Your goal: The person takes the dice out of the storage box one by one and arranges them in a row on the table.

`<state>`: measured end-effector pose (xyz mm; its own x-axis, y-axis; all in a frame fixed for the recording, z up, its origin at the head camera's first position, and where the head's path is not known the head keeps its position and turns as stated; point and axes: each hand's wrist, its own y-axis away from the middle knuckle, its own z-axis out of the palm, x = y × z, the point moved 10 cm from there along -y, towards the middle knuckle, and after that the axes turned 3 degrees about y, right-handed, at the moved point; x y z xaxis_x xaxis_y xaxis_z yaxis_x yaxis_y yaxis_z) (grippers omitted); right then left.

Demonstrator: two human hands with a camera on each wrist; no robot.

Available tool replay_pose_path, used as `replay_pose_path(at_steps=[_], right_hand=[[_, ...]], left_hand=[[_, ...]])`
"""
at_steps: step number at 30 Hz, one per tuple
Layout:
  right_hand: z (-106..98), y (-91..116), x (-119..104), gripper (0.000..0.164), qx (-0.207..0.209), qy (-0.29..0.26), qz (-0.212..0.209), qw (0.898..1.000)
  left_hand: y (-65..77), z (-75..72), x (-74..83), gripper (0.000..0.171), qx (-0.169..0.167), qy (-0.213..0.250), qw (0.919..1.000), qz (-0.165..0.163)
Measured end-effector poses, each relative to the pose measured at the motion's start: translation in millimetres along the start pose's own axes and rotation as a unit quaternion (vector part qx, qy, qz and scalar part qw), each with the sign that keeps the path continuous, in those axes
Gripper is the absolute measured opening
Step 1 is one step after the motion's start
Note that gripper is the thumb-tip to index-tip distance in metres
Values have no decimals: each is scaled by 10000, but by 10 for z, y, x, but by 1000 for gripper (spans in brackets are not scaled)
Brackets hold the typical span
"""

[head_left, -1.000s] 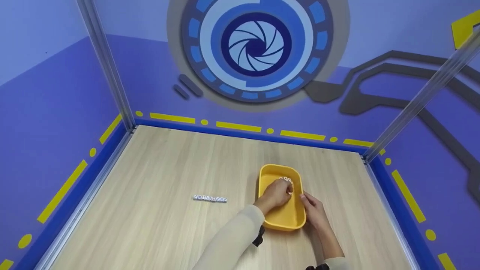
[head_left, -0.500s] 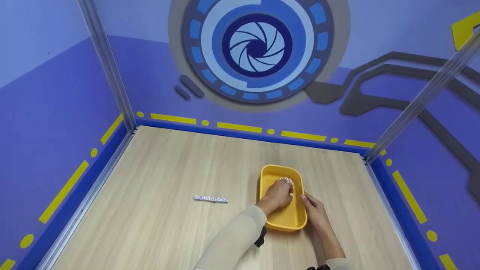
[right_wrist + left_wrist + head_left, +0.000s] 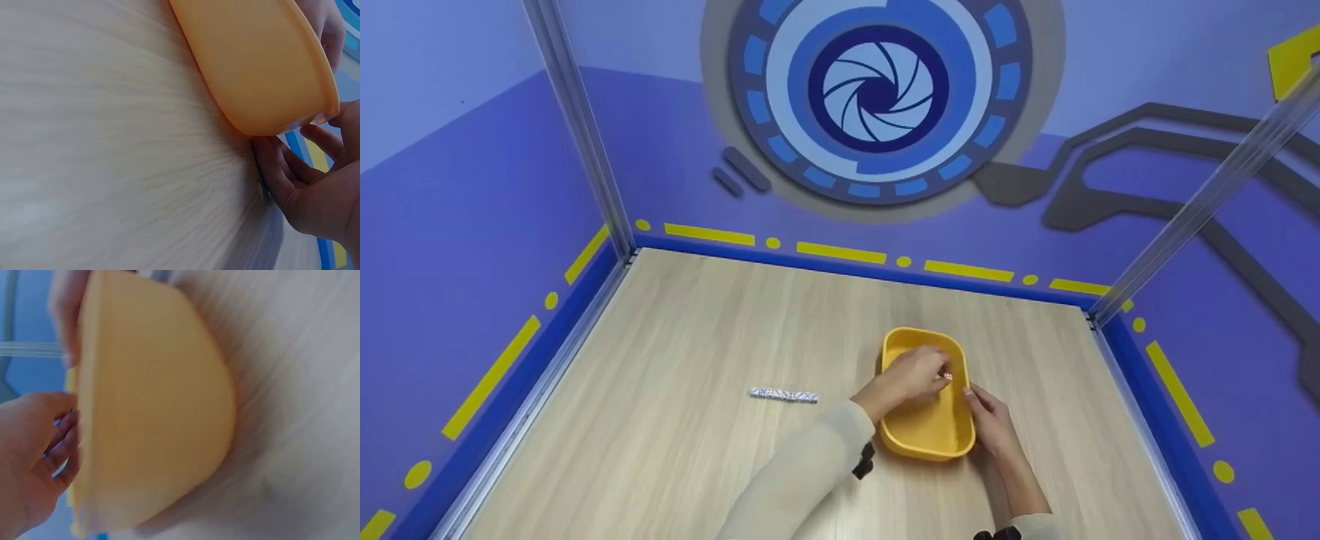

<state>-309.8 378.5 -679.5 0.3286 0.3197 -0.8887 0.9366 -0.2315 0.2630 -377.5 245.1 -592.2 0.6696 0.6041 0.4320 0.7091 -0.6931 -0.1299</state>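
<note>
A yellow rectangular container (image 3: 928,452) stands on the wooden tabletop, right of the middle. My left hand (image 3: 913,373) reaches over its left rim, with curled fingers inside. At its fingertips shows a small white piece with reddish marks (image 3: 947,377), pinched there; its kind is too small to tell. My right hand (image 3: 991,421) holds the right side, its thumb at the rim. In the right wrist view its fingers (image 3: 275,169) lie against the container's outside, low near the table. The left wrist view is blurred, and the container wall (image 3: 157,399) hides the left fingertips.
A thin white strip with a blue-grey pattern (image 3: 784,395) lies on the table (image 3: 682,360), left of the container. Blue printed walls (image 3: 885,259) with metal corner posts (image 3: 585,135) enclose the back and sides.
My left hand has lifted slightly and drawn back inside the container; the curved row of white pieces seen near its fingers earlier is now mostly hidden. My right hand keeps its hold.
</note>
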Motion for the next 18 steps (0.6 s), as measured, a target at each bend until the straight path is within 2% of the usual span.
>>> replay_pose_path(at_steps=[5,8,11,18], right_hand=[[-9,9,-1,63,-13,38,17,10000],[-17,21,9,62,-22,-136,22,9999],[-9,24,20,61,-48,-250,55,9997],[8,26,28,64,-55,-162,149,9997]], left_hand=[[195,-301,-17,15,-34,415,9977,535],[349,-462,-109,15,37,511,9968,618],[525,-594,-270,12,99,564,9966,596],[1015,-883,-786,10,308,682,9967,314]])
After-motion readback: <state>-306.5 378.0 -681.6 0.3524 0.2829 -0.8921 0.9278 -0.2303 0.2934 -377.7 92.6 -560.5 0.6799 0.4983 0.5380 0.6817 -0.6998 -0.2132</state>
